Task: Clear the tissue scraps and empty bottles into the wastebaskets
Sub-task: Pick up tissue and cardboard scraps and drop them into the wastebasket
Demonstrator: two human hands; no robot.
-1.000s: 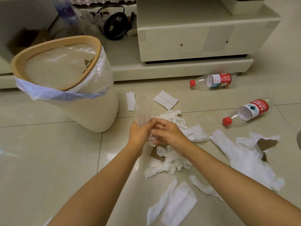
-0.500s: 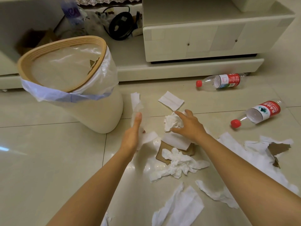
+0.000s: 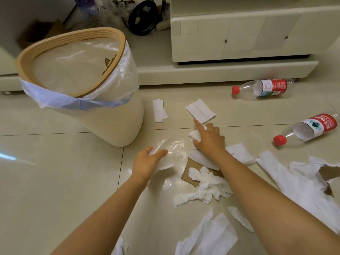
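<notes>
The left hand (image 3: pixel 147 161) has its grip pinched on a clear plastic film (image 3: pixel 171 150) low over the floor (image 3: pixel 55 181), just right of the bin (image 3: pixel 103 124). The right hand (image 3: pixel 208 139) closes its grip around a tissue wad (image 3: pixel 195 134), forefinger stretched toward a flat tissue (image 3: pixel 200 111). More tissue scraps (image 3: pixel 204 188) lie on a cardboard piece (image 3: pixel 188 173) between the forearms. Two bottles (image 3: pixel 261 88) with red caps lie on their sides at the right, well apart from the bin; the nearer bottle (image 3: pixel 309 128) is beside a torn white sheet (image 3: pixel 298 183).
</notes>
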